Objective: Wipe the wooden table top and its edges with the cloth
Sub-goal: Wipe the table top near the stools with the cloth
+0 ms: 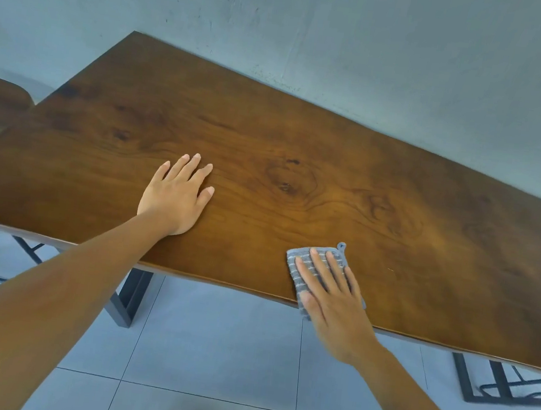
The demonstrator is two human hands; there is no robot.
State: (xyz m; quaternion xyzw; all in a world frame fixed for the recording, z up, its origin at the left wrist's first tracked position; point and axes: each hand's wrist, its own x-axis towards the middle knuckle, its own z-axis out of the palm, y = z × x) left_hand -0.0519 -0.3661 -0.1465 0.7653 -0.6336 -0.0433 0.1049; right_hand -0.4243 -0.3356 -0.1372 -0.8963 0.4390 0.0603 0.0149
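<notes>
Cloth (306,260), grey and striped, lies at the near edge of the wooden table (300,174), pressed flat under the right hand (332,297) with straight, slightly spread fingers, while the left hand (174,196) rests flat, fingers straight, farther along that table top.

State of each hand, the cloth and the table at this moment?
left hand: flat on the table top, fingers straight, holds nothing
right hand: fingers straight, presses the cloth
cloth: flat at the near edge, slightly overhanging
wooden table: bare apart from these
</notes>
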